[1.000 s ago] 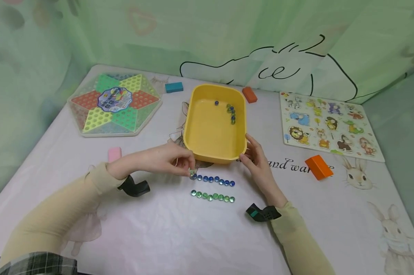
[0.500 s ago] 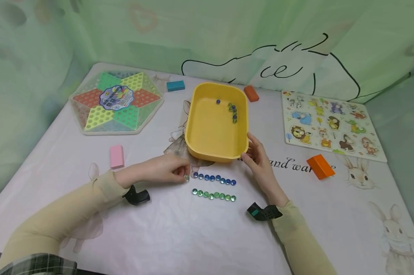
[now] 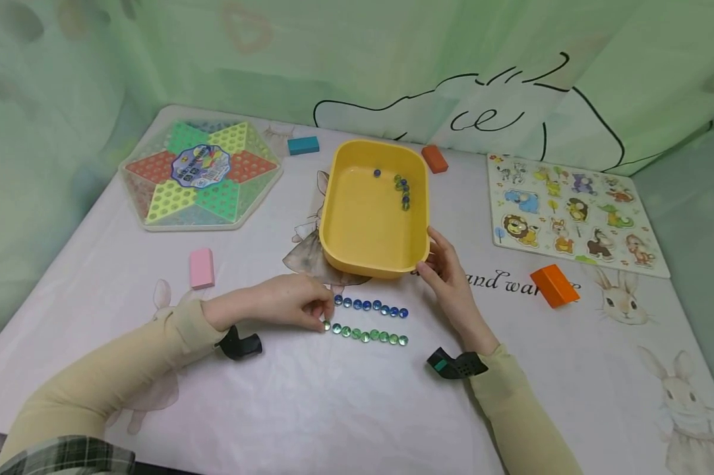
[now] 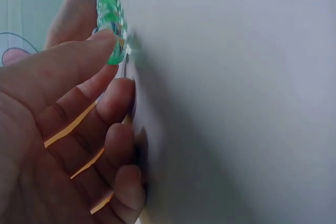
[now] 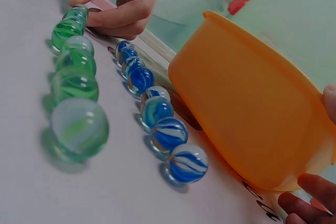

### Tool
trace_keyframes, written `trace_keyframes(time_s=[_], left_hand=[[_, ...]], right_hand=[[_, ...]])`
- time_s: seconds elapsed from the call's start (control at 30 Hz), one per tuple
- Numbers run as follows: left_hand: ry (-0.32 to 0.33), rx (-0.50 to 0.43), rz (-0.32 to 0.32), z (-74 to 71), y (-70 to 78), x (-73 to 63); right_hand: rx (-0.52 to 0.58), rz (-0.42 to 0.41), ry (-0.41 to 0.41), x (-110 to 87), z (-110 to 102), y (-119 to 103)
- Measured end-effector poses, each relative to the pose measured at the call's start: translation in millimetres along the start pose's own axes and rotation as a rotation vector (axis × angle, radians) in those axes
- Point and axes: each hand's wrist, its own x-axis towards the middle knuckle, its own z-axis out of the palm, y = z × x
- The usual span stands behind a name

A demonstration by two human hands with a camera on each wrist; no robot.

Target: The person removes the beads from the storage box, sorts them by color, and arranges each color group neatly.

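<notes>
My left hand pinches a clear green marble between thumb and forefinger, at the left end of a row of green marbles. In the left wrist view the thumb partly covers the marble, and the other fingers are bent near the tabletop. Just beyond lies a row of blue marbles. A yellow plastic basin stands behind both rows, with several loose blue and green marbles inside. My right hand touches the basin's near right corner with relaxed fingers, holding nothing else.
A hexagonal Chinese checkers board lies at the back left, an animal puzzle board at the right. Around them are a pink block, a blue block, a red block and an orange block.
The left hand has moved from the left end of the blue row toward me, bringing the green marble to the left end of the green row. The right hand stays at the basin.
</notes>
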Motion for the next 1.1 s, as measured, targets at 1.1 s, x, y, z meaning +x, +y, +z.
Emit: trace_keyframes(time_s=[1.1], left_hand=[[-0.198,-0.078,0.101,-107.1,46.6,73.3]], right_hand=[[0.022,-0.027,-0.021,-1.7,-1,1]])
